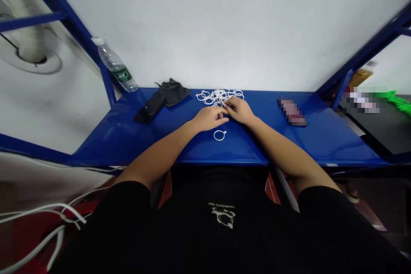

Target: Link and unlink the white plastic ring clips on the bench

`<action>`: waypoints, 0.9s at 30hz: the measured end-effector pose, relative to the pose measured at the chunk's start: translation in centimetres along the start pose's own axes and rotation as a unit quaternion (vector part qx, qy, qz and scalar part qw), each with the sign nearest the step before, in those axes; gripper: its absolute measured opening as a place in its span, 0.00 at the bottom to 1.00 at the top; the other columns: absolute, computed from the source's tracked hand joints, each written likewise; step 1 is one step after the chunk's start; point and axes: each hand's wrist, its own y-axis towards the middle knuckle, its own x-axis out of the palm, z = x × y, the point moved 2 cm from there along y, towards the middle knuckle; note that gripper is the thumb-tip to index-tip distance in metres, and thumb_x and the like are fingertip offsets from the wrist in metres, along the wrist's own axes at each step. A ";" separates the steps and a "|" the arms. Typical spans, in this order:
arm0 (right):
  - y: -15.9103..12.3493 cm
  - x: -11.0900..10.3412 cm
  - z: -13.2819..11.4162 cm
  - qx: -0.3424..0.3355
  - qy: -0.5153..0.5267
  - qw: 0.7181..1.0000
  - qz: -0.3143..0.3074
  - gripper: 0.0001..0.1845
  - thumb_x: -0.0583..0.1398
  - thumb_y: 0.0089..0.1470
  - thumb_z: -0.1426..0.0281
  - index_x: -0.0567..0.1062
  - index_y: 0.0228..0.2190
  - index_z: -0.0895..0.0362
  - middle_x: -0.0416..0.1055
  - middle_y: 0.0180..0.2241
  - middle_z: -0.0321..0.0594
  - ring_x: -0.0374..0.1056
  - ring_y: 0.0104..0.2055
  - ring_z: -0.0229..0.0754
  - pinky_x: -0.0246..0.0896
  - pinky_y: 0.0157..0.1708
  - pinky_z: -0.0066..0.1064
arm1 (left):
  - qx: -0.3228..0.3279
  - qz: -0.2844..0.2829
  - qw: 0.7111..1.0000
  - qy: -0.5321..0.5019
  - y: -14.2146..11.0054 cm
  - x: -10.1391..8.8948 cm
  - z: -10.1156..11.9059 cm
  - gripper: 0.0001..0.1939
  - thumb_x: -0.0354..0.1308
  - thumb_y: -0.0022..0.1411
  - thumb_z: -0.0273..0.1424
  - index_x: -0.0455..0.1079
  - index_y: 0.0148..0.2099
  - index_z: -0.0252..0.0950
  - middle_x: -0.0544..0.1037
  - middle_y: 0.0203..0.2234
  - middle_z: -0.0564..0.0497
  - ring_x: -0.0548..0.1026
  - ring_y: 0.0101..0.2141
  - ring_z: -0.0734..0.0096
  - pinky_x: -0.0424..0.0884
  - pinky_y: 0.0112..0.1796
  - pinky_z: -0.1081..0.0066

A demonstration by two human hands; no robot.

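Observation:
A pile of thin white plastic rings (220, 95), each with a small tab, lies at the back of the blue table against the wall. My right hand (238, 109) is at the pile's front right edge, fingers bent together and tips among the rings; what they pinch is too small to make out. Just in front of the pile is my left hand (212, 118), its thumb apart from the fingers and nothing visible between them. One single white ring (219, 140) rests on the table nearer to me, below both hands, touched by neither.
Left of the rings lie a crumpled black bag (175, 93) and a black phone (149, 109). A clear bottle (117, 68) leans in the left corner. To the right is a blurred pinkish flat object (292, 111). Blue metal frame bars (348, 87) flank the table (105, 145).

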 end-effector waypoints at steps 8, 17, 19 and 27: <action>-0.2 -0.8 -2.7 -0.083 0.064 0.994 0.016 0.18 0.58 0.73 0.55 0.81 0.40 0.53 0.84 0.40 0.46 0.78 0.43 0.49 0.73 0.47 0.42 | -0.066 0.119 0.989 -0.066 0.4 -1.0 -3.1 0.21 0.57 0.81 0.37 0.74 0.70 0.37 0.88 0.47 0.45 0.86 0.42 0.65 0.80 0.46 0.68; -0.6 -0.5 -2.5 -0.034 0.090 0.995 0.033 0.18 0.60 0.71 0.57 0.79 0.53 0.55 0.86 0.41 0.44 0.79 0.35 0.44 0.72 0.37 0.36 | -0.029 0.165 0.986 -0.023 0.3 -0.9 -2.3 0.10 0.66 0.76 0.34 0.85 0.54 0.40 0.89 0.45 0.46 0.87 0.42 0.64 0.84 0.48 0.64; -0.7 -0.4 -2.5 -0.025 0.086 0.996 0.029 0.20 0.61 0.71 0.58 0.78 0.56 0.55 0.86 0.41 0.44 0.78 0.32 0.42 0.71 0.35 0.34 | -0.032 0.177 0.983 -0.024 0.3 -1.0 -2.5 0.07 0.69 0.74 0.34 0.86 0.50 0.40 0.90 0.43 0.47 0.88 0.40 0.64 0.84 0.45 0.65; -0.7 -0.5 -2.0 -0.016 0.064 0.996 0.055 0.17 0.60 0.72 0.58 0.81 0.50 0.55 0.86 0.37 0.43 0.78 0.32 0.43 0.69 0.35 0.34 | -0.007 0.150 0.988 -0.023 0.2 -1.2 -1.8 0.08 0.68 0.75 0.34 0.87 0.52 0.42 0.90 0.45 0.47 0.88 0.41 0.64 0.84 0.47 0.64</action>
